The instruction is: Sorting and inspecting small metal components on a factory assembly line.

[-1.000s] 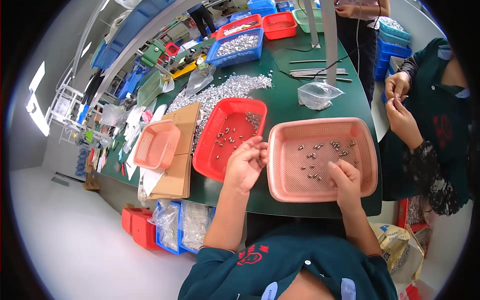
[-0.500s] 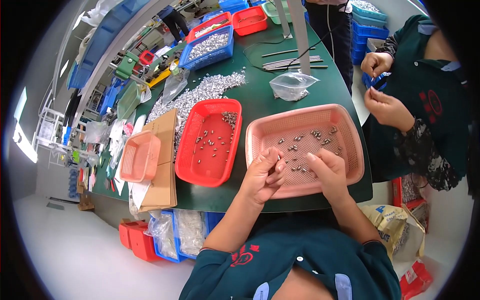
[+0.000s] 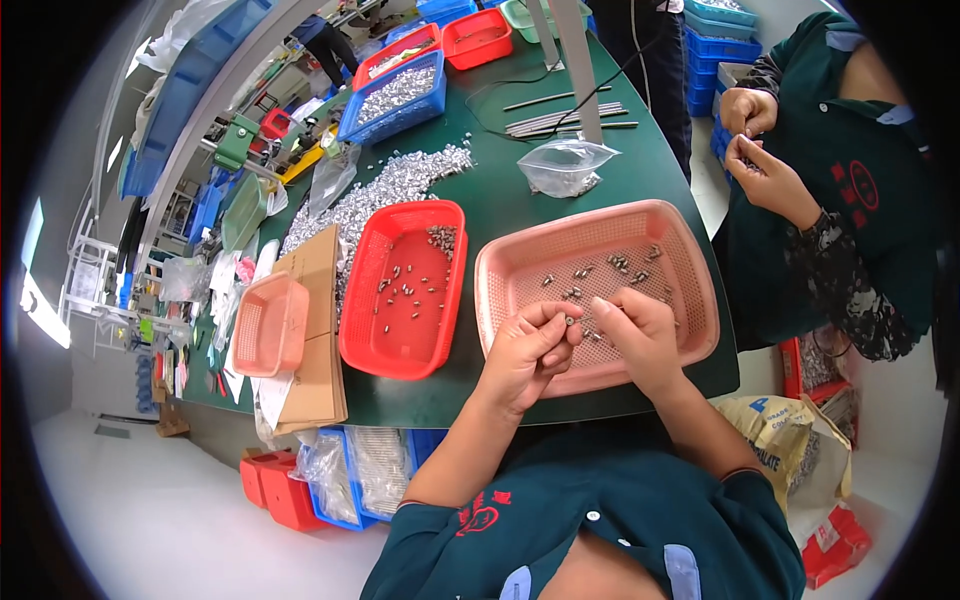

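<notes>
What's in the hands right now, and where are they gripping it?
The left hand pinches a small metal part by its end between thumb and fingertips, above the pink tray. The right hand meets it there; whether it grips anything cannot be told.

Workshop interior. Dark green table with rounded edge, set on a pale grey floor. Bright daylight enters from a window at far left. White metal rack stands near that window. Blue crates stacked beyond the table's far right corner. Red and blue bins sit on the floor under the table's near edge.
</notes>
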The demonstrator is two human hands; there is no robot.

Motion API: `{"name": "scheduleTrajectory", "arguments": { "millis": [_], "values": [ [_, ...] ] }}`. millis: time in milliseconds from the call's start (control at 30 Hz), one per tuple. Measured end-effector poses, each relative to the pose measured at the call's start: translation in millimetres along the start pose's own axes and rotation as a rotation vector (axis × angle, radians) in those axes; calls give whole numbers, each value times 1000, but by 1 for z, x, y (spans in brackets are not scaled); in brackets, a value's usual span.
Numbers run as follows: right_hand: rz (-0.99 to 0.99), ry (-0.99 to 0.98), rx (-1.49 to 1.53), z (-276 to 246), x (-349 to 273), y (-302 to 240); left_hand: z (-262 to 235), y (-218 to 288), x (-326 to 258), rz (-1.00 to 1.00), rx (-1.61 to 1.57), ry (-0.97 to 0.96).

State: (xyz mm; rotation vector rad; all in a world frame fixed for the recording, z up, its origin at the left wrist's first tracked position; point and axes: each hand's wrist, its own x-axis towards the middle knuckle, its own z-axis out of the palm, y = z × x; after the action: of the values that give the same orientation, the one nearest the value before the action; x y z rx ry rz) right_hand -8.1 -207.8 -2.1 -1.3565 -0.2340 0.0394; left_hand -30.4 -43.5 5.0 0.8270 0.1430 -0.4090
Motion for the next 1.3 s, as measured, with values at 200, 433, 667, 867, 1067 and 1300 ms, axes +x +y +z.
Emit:
{"name": "scheduleTrajectory", "arguments": {
  "millis": [200,433,667,867,1067,1300],
  "values": [
    [-155,6,-201,-1,1,0,4,0,2,6,32,15],
    [-454,-46,-495,1,3,-5,12,-1,1,76,136,17],
    [-41,-19,-104,-3,-1,3,9,2,5,47,194,54],
    [62,65,6,-11,1,3,9,9,10,71,219,162],
    [-15,15,-124,-2,-7,5,-2,10,12,-39,-181,57],
    [-186,0,-323,12,-11,3,-3,8,11,46,-175,84]
  ]
}}
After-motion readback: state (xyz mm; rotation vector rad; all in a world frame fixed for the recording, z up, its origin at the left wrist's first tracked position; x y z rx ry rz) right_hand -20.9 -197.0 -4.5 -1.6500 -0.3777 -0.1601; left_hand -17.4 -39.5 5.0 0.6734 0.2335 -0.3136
